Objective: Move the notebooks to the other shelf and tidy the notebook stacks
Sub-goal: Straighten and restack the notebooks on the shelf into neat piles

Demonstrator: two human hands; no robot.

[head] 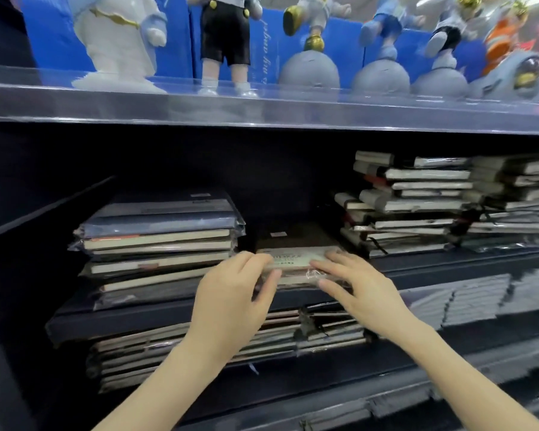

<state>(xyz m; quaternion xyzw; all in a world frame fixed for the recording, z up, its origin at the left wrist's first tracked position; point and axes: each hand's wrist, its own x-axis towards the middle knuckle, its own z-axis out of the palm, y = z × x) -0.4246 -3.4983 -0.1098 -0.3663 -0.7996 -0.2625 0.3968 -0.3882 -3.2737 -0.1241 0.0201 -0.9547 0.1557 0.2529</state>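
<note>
A low stack of plastic-wrapped notebooks point(296, 259) lies in the middle of the dark shelf point(448, 262), its top cover dark brown. My left hand point(234, 293) touches the stack's front left corner with nearly straight fingers. My right hand point(355, 284) lies against its front right corner, fingers spread flat on the wrapping. A taller stack of wrapped notebooks point(159, 241) stands just left of it. Further uneven notebook stacks point(411, 206) fill the right of the same shelf.
The shelf below holds more notebook stacks point(218, 346) and a row of pale wrapped books point(467, 300). Above, behind a clear front lip point(262, 110), stand several figurines point(119, 42). A dark side panel point(10, 275) closes the left.
</note>
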